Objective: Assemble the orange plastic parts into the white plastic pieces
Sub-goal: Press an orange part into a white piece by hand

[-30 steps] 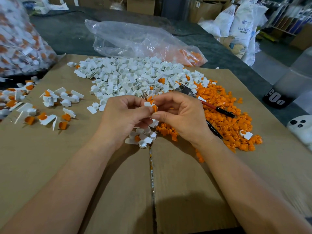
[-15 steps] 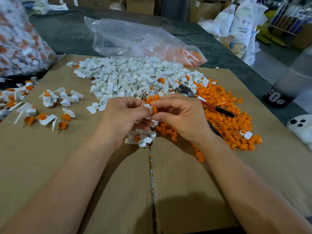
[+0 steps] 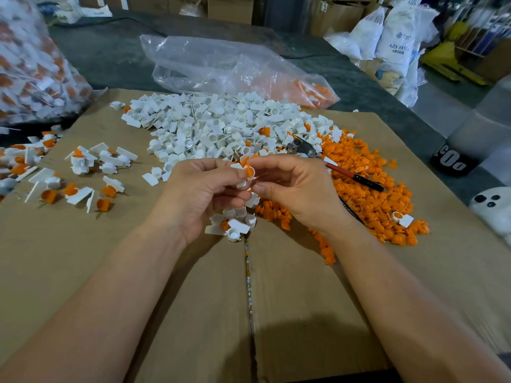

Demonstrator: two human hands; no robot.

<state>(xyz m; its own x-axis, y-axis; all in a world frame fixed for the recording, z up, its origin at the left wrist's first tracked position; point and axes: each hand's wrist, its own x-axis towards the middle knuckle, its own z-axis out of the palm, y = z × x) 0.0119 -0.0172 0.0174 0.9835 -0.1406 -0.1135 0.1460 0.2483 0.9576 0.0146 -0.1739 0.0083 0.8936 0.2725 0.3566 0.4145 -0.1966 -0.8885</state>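
1. Since 0.5 s ago, both hands have held position above the tabletop (image 3: pixel 110 272), and the orange part (image 3: pixel 250 171) has shifted up against the white piece (image 3: pixel 238 166).
2. Left hand (image 3: pixel 199 194): fingers curled, pinching the white piece.
3. Right hand (image 3: pixel 298 194): thumb and forefinger pinching the orange part.
4. Assessment: insertion is probably under way. Full seating cannot be confirmed, and 1 more press is likely required.

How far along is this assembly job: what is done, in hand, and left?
Done: a small batch lies at the left. In hand: the left hand holds a white piece, the right hand pinches an orange part against it. Left: most, a big white pile and an orange pile.
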